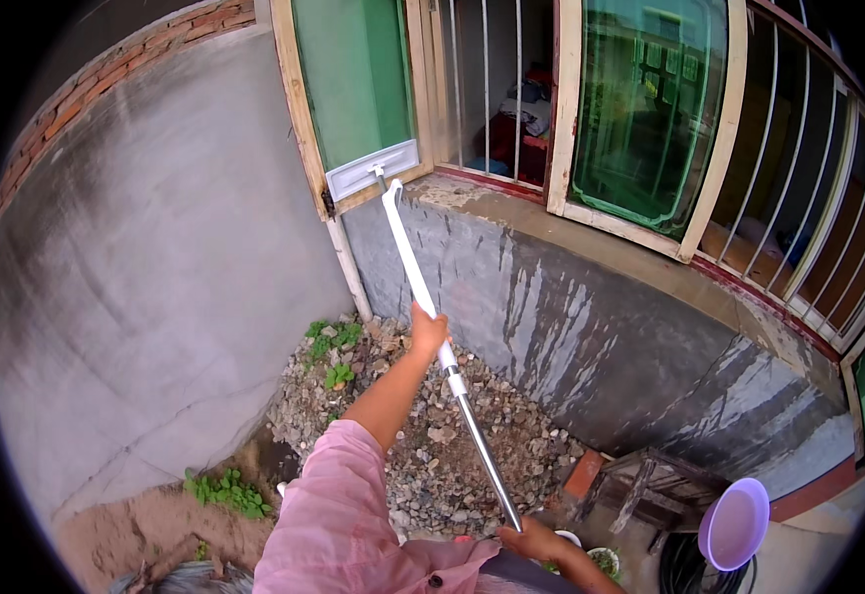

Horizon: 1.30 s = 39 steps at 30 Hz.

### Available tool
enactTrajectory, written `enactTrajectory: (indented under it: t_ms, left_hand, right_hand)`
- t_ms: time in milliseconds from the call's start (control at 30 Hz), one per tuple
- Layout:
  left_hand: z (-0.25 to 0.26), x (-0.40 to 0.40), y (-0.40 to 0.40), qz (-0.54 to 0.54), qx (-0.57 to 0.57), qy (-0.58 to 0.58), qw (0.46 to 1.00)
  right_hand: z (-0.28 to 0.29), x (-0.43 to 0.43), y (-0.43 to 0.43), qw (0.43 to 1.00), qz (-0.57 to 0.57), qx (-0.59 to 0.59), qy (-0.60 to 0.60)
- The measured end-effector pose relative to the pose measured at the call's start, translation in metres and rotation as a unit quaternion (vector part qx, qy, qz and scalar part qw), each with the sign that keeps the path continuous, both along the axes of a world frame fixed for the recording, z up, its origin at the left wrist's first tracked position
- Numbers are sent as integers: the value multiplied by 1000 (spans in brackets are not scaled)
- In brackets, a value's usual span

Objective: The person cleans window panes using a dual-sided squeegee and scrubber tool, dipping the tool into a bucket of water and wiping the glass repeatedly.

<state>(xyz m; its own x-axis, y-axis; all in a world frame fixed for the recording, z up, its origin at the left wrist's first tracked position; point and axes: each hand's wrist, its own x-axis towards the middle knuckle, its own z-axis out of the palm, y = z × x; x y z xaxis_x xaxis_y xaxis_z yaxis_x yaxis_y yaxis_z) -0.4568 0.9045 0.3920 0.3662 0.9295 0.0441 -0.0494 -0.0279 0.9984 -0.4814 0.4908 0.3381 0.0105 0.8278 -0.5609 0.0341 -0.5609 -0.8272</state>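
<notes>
My left hand (pixel 428 332) grips the white upper section of a long pole (pixel 411 267). Lower down, close to my body, my right hand (pixel 532 540) is closed around the pole's shiny metal section (pixel 486 449). At its far end a flat white rectangular mop head (pixel 371 169) lies against the bottom of an open window sash (pixel 354 82) with green-tinted glass and a pale wooden frame. The head covers the lower edge of the pane and part of the bottom rail.
A second green-glass sash (pixel 648 119) stands open before barred windows (pixel 503 89). Wet streaks mark the grey wall (pixel 573 319) beneath the sill. Gravel (pixel 469 431) covers the ground. A purple basin (pixel 734 524) sits near a worn wooden stool (pixel 648 486) and a coiled black hose (pixel 688 568).
</notes>
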Motion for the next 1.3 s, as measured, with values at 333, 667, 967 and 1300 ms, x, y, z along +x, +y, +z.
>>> enactTrajectory:
  t_ms: [333, 667, 967, 1300]
  left_hand:
    - [8, 2, 26, -10, 39, 31, 999]
    - [-18, 2, 6, -7, 10, 36, 999]
    - [-35, -1, 10, -14, 9, 17, 1000]
    - [-30, 13, -9, -21, -71, -47, 996]
  right_hand:
    - [-16, -4, 27, 997, -23, -4, 70]
    - [-16, -6, 13, 997, -36, -53, 52]
    - [-11, -12, 16, 997, -15, -47, 67]
    - [-26, -2, -7, 992, -95, -21, 78]
